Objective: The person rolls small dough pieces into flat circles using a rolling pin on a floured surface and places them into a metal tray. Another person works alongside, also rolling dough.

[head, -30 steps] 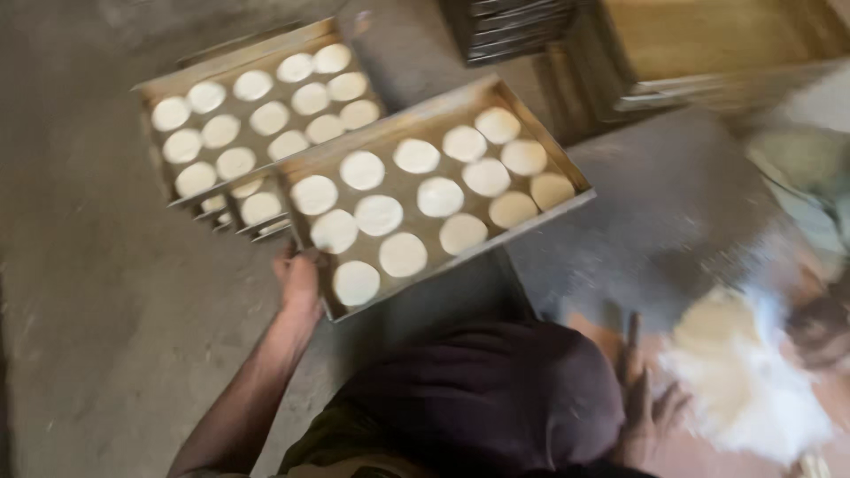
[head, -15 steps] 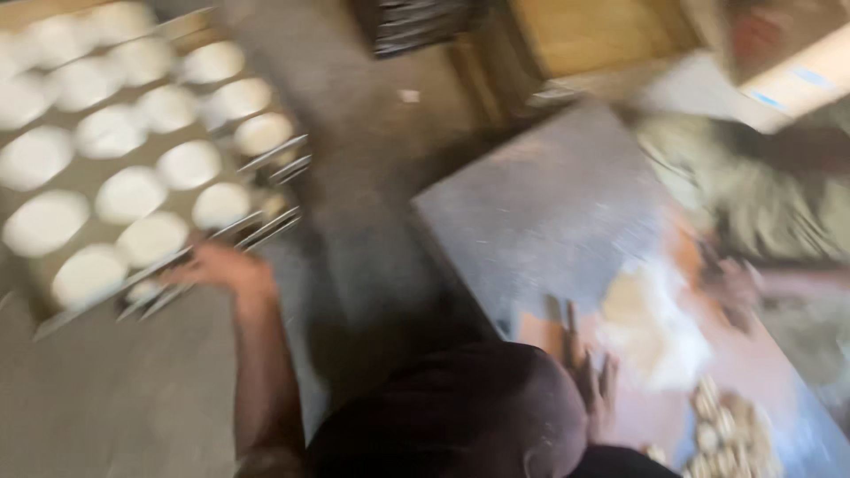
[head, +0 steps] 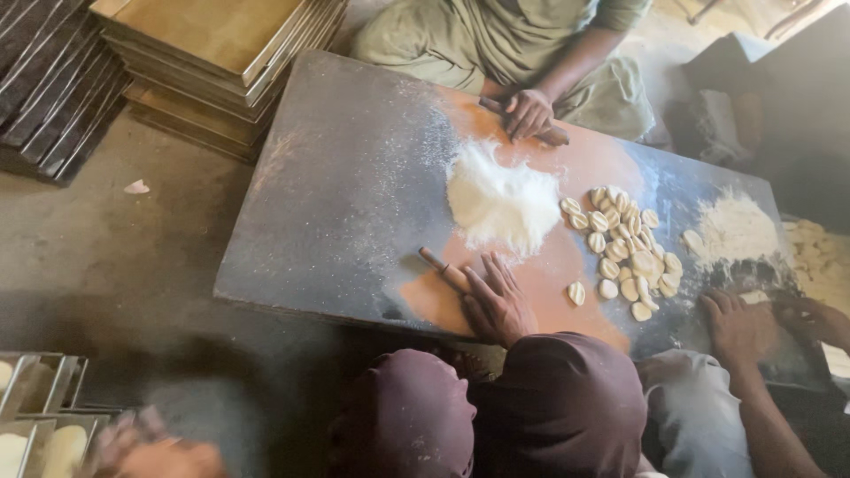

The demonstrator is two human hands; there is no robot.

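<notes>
My right hand [head: 496, 303] lies flat, fingers spread, on a wooden rolling pin [head: 440, 268] at the near edge of a low, flour-dusted board [head: 336, 204]. Just beyond the fingers sits a heap of white flour [head: 501, 205]. Several small dough pieces [head: 625, 250] lie to the right of it. My left hand [head: 146, 451] is a blur at the bottom left, next to metal trays [head: 44, 398] holding pale dough rounds; its grip cannot be made out. My dark maroon clothing [head: 531, 407] fills the bottom middle.
Across the board a seated person rests a hand [head: 529, 112] on another rolling pin. At the right a second person's hands [head: 744, 323] work by a smaller flour heap [head: 733, 228]. Stacked empty trays [head: 212, 53] stand at the top left.
The view has swung right, from the trays of dough rounds to the board. My left hand has dropped to the frame's bottom left; my right hand has settled on the rolling pin.
</notes>
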